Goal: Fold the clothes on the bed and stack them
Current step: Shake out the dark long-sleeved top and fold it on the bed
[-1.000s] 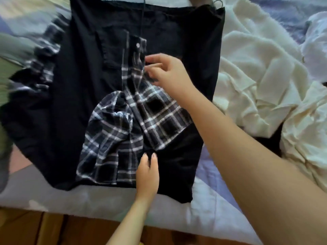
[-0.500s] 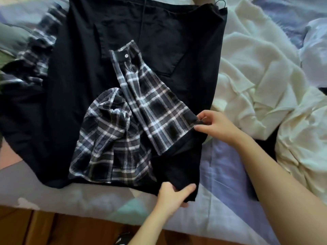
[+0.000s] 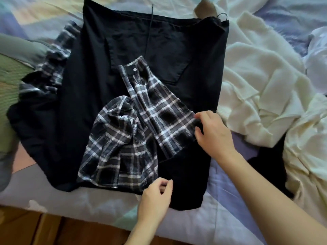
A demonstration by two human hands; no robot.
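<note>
A black-and-white plaid shirt sleeve (image 3: 155, 110) lies at frame centre on the spread black cloth garment (image 3: 92, 96). The right hand (image 3: 215, 133) pinches the sleeve's right edge; its fingertips are partly hidden in the fabric. The left hand (image 3: 155, 198), lower centre, has curled fingers at the garment's hem; whether they grip it is unclear. Rumpled cream fabric (image 3: 261, 85) fills the right side, cut off by the frame.

No readable text or labels.

bed (image 3: 67, 197): pastel patchwork sheet | floor (image 3: 44, 228): brown wood
</note>
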